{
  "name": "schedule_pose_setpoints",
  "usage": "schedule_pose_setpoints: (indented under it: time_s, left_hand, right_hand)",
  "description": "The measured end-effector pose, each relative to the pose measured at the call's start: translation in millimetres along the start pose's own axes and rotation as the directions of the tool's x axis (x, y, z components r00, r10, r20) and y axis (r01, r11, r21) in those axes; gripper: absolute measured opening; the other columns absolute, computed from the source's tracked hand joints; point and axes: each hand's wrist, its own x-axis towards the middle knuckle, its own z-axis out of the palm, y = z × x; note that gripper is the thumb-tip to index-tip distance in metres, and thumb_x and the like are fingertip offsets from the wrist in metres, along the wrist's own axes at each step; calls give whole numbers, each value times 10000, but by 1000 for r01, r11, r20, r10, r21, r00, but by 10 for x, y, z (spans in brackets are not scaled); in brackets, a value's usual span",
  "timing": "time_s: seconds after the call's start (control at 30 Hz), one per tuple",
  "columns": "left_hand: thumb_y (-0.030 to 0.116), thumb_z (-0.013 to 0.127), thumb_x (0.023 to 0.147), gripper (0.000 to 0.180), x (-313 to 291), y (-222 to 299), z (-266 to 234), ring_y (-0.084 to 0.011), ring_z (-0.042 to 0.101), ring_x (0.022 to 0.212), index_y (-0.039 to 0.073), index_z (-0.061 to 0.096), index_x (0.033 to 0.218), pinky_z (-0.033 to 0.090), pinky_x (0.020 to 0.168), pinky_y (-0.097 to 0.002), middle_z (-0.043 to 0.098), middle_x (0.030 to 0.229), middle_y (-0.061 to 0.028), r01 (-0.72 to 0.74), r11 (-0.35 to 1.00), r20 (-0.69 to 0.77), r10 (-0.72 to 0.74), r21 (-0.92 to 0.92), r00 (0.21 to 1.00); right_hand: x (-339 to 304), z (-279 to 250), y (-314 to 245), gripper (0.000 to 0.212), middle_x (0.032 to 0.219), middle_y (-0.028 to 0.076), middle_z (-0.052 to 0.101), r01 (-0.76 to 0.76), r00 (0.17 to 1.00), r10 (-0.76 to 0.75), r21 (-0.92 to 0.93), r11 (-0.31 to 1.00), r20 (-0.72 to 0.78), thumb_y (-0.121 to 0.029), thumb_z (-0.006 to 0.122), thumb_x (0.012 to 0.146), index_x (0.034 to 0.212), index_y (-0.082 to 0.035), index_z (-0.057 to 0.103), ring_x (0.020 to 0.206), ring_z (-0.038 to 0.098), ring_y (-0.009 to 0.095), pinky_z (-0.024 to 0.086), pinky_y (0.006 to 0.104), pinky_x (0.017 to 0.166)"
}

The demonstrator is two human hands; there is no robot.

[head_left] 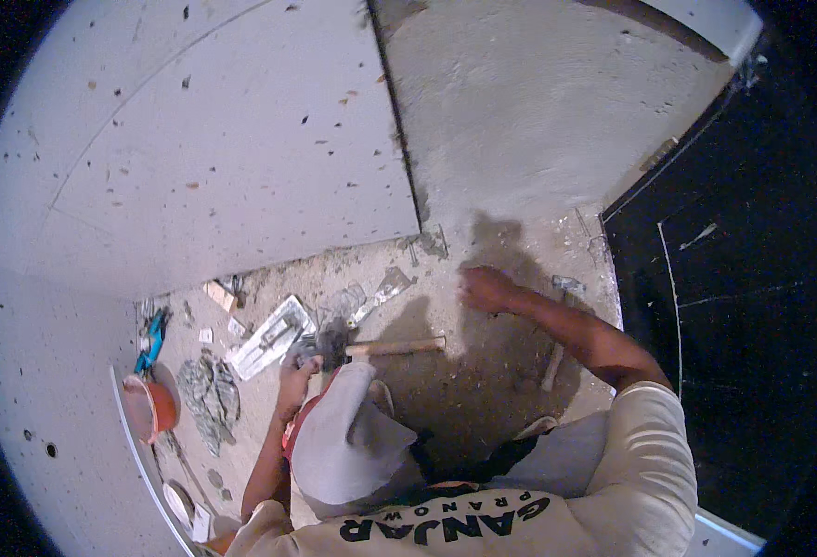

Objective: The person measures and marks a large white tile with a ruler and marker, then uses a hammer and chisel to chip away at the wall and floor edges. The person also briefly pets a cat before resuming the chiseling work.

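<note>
My left hand (303,362) is closed at the dark head of a wooden-handled mallet (397,346), beside my left knee. The mallet's light handle points right, across the floor. My right hand (486,290) reaches forward, low over the floor near the foot of the bare plastered wall. Its fingers are curled in, and whatever they may hold is too small or hidden to make out. To the right of that hand, partly beside my forearm, lies a hammer-like tool (553,364) with a long pale handle.
A white rectangular tray (274,336) and a trowel-like tool (385,290) lie ahead. Further left are a crumpled cloth or bag (210,399), an orange bucket (152,408) and a teal tool (151,339). A large pale panel (241,139) borders the left; a black panel (733,278) stands right.
</note>
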Motion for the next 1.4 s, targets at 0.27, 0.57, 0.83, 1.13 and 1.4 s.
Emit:
schedule_pose_setpoints:
  time_s: [0.27,0.57,0.83,1.13,1.4]
  left_hand:
    - [226,593,868,530,116,1266,1248,-156,557,995,34,453,1342,424,908,-288,597,1118,-74,-78,980,576,170,-182,799]
    - [206,669,847,619,350,1496,1852,-174,565,1010,41,393,1375,454,869,-305,581,1157,-75,-262,965,708,198,-19,678]
    - [318,729,801,349,149,1932,1900,-140,563,747,36,659,995,471,703,-313,607,816,-47,-590,721,549,345,365,761]
    - [95,683,721,232,242,3013,537,-211,579,652,6,547,887,485,628,-348,597,742,-114,-673,257,245,794,694,556]
    - [152,677,858,209,-477,4126,293,-344,561,725,-29,579,822,458,731,-389,583,745,-160,-395,-154,286,910,906,302]
  right_hand:
    - [161,-607,-837,340,794,116,675,-106,972,-75,706,700,221,-343,496,959,1075,-42,604,658,637,226,528,380,607]
    - [-127,-902,-492,305,786,79,656,-205,979,80,901,383,189,-295,554,946,961,0,631,649,621,162,518,312,568]
    - [-333,-878,61,212,812,66,639,-197,980,-39,979,-45,195,-233,606,918,992,-34,613,728,631,151,520,291,616]
    - [-761,-1265,1647,292,928,50,627,78,922,379,926,-371,74,-269,609,879,1107,-85,608,804,605,188,505,321,738]
    - [-1241,-855,2539,288,1106,86,621,264,847,508,953,-150,-154,-290,541,922,1128,-95,591,1027,596,221,501,407,845]
